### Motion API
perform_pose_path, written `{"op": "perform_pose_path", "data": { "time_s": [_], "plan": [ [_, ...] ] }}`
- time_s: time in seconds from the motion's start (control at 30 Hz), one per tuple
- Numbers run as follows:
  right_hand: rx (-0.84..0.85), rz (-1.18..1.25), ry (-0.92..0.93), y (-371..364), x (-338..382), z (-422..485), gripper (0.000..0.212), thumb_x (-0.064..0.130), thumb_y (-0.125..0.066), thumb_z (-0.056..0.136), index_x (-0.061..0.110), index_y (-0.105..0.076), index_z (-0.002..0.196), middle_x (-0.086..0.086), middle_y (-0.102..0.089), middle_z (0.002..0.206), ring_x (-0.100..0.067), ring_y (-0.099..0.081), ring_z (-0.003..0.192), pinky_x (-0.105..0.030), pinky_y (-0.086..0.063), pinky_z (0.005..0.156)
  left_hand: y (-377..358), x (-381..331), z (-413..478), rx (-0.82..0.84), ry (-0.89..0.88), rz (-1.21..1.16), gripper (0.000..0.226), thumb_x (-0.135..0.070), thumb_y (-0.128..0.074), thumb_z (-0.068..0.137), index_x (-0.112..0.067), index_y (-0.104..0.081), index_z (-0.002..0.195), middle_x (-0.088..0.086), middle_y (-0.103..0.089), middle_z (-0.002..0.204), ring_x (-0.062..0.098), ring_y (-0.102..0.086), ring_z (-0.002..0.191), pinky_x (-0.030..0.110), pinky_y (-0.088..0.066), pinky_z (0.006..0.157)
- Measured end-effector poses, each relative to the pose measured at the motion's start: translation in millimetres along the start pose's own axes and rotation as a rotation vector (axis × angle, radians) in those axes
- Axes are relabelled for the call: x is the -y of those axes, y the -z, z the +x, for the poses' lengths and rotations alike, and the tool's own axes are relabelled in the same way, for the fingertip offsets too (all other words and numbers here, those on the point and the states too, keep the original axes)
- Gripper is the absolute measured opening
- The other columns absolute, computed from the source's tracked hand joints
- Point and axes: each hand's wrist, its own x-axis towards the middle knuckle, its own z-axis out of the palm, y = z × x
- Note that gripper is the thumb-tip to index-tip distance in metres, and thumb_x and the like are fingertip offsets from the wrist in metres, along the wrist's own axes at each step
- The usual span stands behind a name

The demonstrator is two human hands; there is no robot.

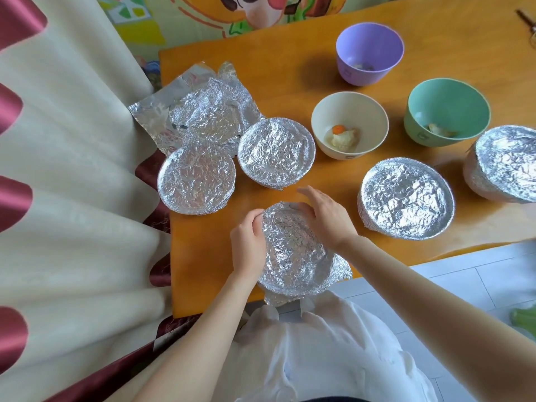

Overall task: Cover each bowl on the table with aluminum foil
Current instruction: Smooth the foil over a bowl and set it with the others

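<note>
1. While both hands work at its rim, the nearest bowl (pixel 293 253) sits at the near edge of the worktop (pixel 290 82). It is fully wrapped in crinkled foil, so the bowl's colour and contents are hidden. Foil flaps stick out past the worktop edge at the bottom and right.
2. Left hand (pixel 246 242): fingers curled round the left rim, pinching foil against it. The fingertips are partly hidden by the foil edge.
3. Right hand (pixel 324 219): lies over the far-right rim, fingers loosely spread and fairly straight, thumb touching the foil. The palm side is hidden.
4. Already foiled: left covered bowl (pixel 197 178), overhanging the worktop's left edge, and middle covered bowl (pixel 275 152) just beside it. Right covered bowl (pixel 406 198) stands apart, and far-right covered bowl (pixel 504 166) is cut off by the frame edge. Contents of all four are hidden.
5. Uncovered: cream bowl (pixel 349 126) holds pale food with an orange bit. Purple bowl (pixel 369 53) and green bowl (pixel 448 111) hold small scraps too blurred to identify.
6. Loose foil sheets (pixel 200 111) are piled at the far-left corner, partly under the left and middle covered bowls. The sheet count is unclear.
7. Curtain (pixel 72 169) hangs at the left and a white shirt (pixel 319 343) fills the bottom. A dark object (pixel 526 23) at top right and a green thing (pixel 522 320) on the floor (pixel 464 280) are both cut off and unidentifiable.
</note>
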Motion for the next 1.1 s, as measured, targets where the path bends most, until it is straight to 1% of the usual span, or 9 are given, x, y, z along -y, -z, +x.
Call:
{"op": "perform_pose_path", "data": {
  "time_s": [0.07,0.17,0.27,0.33,0.43,0.63,0.83,1.0,1.1],
  "plan": [
    [-0.066,0.053,-0.025,-0.2,-1.6,-11.6,0.038,0.022,-0.044,0.100,0.014,-0.046,0.137,-0.005,-0.050,0.140,-0.017,-0.037,0.136,-0.031,-0.033,0.107,-1.8,0.3,-8.9,0.002,0.069,0.023,0.020,-0.014,-0.043,0.099,-0.012,-0.060,0.110,-0.002,-0.062,0.102,0.014,-0.057,0.096,0.014,-0.038,0.074],
    [-0.131,0.098,-0.084,-4.6,-9.7,-27.4,0.038,0.017,-0.046,0.099,0.012,-0.048,0.136,-0.003,-0.050,0.140,-0.015,-0.035,0.138,-0.028,-0.029,0.109,-1.0,3.4,-14.7,0.050,0.082,0.058,0.017,-0.021,-0.041,0.099,-0.016,-0.054,0.109,-0.007,-0.057,0.105,0.013,-0.054,0.099,0.022,-0.040,0.078],
    [-0.090,0.136,-0.128,-9.7,-14.7,-34.3,0.038,0.018,-0.046,0.099,0.011,-0.048,0.136,-0.004,-0.050,0.140,-0.017,-0.039,0.135,-0.031,-0.031,0.112,1.5,7.2,-8.2,0.135,0.014,0.030,0.028,-0.025,-0.040,0.100,-0.020,-0.053,0.125,-0.008,-0.057,0.125,0.008,-0.051,0.115,0.026,-0.041,0.097],
    [-0.079,0.201,-0.142,-10.4,-13.2,-35.1,0.037,0.019,-0.045,0.100,0.009,-0.049,0.135,-0.006,-0.052,0.138,-0.020,-0.045,0.130,-0.030,-0.033,0.109,2.3,5.6,-3.8,0.202,-0.004,-0.024,0.032,-0.021,-0.039,0.101,-0.020,-0.051,0.131,-0.014,-0.052,0.128,0.000,-0.046,0.117,0.016,-0.035,0.101],
    [-0.077,0.290,-0.173,-10.8,-7.7,-34.3,0.034,0.019,-0.042,0.101,0.008,-0.054,0.130,-0.006,-0.058,0.131,-0.020,-0.052,0.123,-0.025,-0.036,0.103,2.4,3.5,-0.8,0.226,-0.012,-0.068,0.032,-0.013,-0.038,0.101,-0.016,-0.054,0.129,-0.015,-0.053,0.119,-0.005,-0.045,0.111,-0.005,-0.030,0.087],
    [-0.097,0.336,-0.188,-12.3,-5.8,-34.5,0.029,0.016,-0.042,0.101,0.007,-0.059,0.123,-0.005,-0.064,0.119,-0.019,-0.058,0.110,-0.012,-0.034,0.087,0.7,4.9,-0.6,0.183,0.025,-0.127,0.030,-0.011,-0.041,0.100,-0.015,-0.059,0.123,-0.016,-0.056,0.111,-0.003,-0.051,0.106,-0.004,-0.035,0.082],
    [-0.067,0.324,-0.153,-10.6,-5.8,-29.2,0.029,0.017,-0.042,0.100,0.007,-0.060,0.121,-0.006,-0.065,0.117,-0.020,-0.059,0.107,-0.014,-0.036,0.084,-0.4,6.1,-4.3,0.116,0.032,-0.109,0.030,-0.009,-0.041,0.100,-0.012,-0.060,0.123,-0.011,-0.058,0.113,0.000,-0.051,0.107,-0.006,-0.034,0.081],
    [0.049,0.233,-0.065,-3.3,-8.1,-7.2,0.032,0.018,-0.041,0.100,0.010,-0.056,0.128,-0.004,-0.061,0.127,-0.021,-0.055,0.118,-0.024,-0.038,0.096,-3.3,4.7,-6.3,0.004,0.113,-0.117,0.031,-0.008,-0.040,0.100,-0.011,-0.059,0.124,-0.002,-0.062,0.121,0.005,-0.053,0.111,0.002,-0.035,0.086],
    [-0.017,0.197,-0.019,1.8,-7.3,-1.0,0.037,0.014,-0.044,0.099,0.009,-0.047,0.135,-0.006,-0.046,0.142,-0.021,-0.044,0.131,-0.029,-0.033,0.107,-5.2,-0.7,-10.7,-0.100,0.227,-0.168,0.032,-0.008,-0.037,0.100,-0.008,-0.057,0.125,0.001,-0.060,0.121,0.007,-0.051,0.111,0.008,-0.034,0.087]
  ]
}}
